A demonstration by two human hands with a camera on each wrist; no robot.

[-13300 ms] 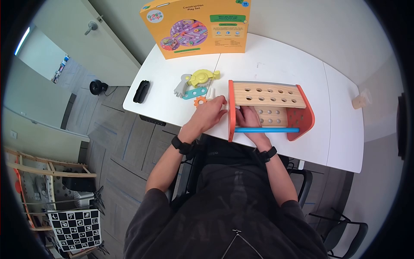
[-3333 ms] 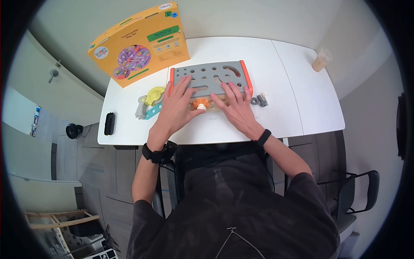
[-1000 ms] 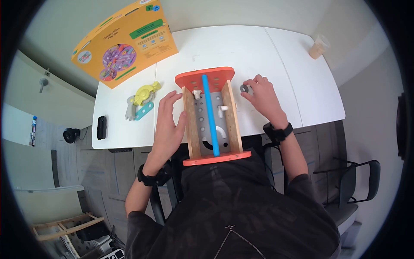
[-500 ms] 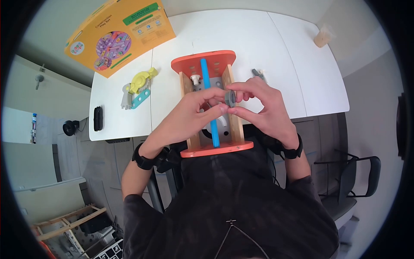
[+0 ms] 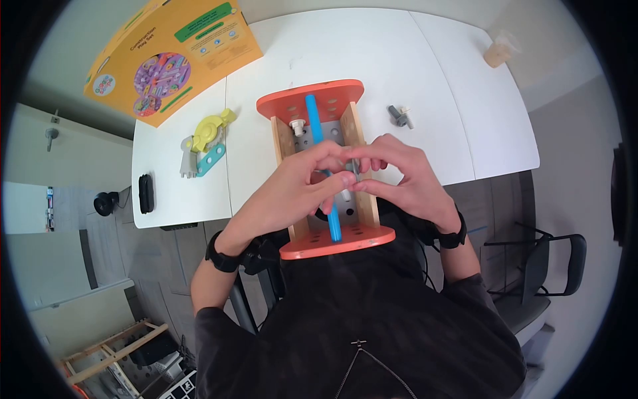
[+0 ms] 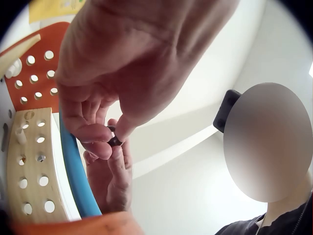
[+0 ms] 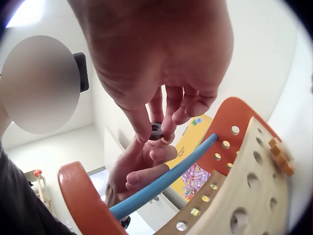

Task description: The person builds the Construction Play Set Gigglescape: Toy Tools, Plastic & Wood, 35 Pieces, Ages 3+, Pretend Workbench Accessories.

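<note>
Both hands meet over the toy toolbox, pinching one small grey nut (image 7: 156, 130) between their fingertips. My left hand (image 5: 296, 186) comes from the left, its thumb and finger at the nut. From the other side my right hand (image 5: 409, 176) grips it with thumb and forefinger. The toolbox lies bottom-up between the arms, with orange-red end panels (image 5: 335, 243), perforated wooden sides (image 5: 350, 126) and a blue bar (image 5: 314, 118) across. A white bolt (image 5: 297, 128) pokes inward from the left side. On the outside of a wooden side sits an orange gear (image 7: 282, 156).
Grey and white small fasteners (image 5: 401, 116) lie right of the toolbox. To the left are a yellow-and-grey toy saw (image 5: 209, 132) and a teal strip (image 5: 211, 160). A black case (image 5: 146, 193), an orange box (image 5: 163, 66) and a cup (image 5: 500, 52) stand around the white table.
The toolbox has been turned over and lengthwise. My right hand picked up the grey nut from the right and brought it over the box, where the left hand joined it.
</note>
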